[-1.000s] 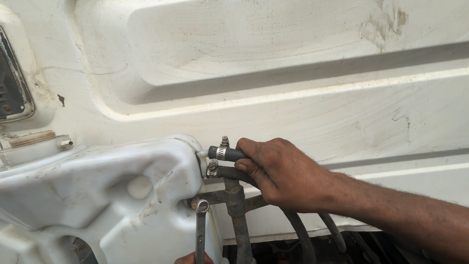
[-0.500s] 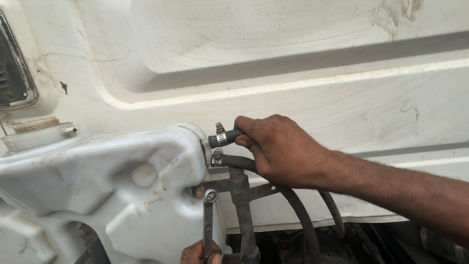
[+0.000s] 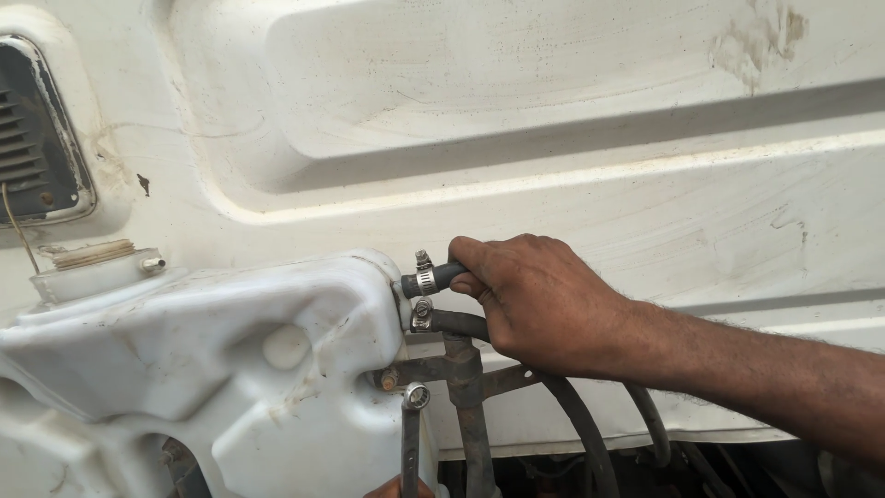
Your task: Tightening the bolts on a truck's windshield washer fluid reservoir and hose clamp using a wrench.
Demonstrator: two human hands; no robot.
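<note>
My right hand [image 3: 544, 304] grips a thin black rubber hose [image 3: 444, 275] where it joins a white plastic reservoir tank [image 3: 212, 369]. A metal hose clamp [image 3: 423, 275] sits on that hose at the tank's nipple, and a second clamp [image 3: 421, 314] holds a lower black hose [image 3: 461, 325]. Only the fingertips of my left hand [image 3: 398, 486] show at the bottom edge, holding a metal wrench [image 3: 411, 433] upright, its ring end beside a bolt [image 3: 389, 379] on a rusty bracket [image 3: 461, 369].
A white, dirt-streaked vehicle body panel [image 3: 553, 166] fills the background. A dark vent grille [image 3: 37, 148] sits at the upper left. The tank's capless filler neck [image 3: 92, 258] rises at the left. More black hoses [image 3: 590, 443] run down to the lower right.
The view has shifted, so the tank and hoses sit a little higher and further right in frame. My right hand keeps its grip on the hose; the wrench stays by the bracket.
</note>
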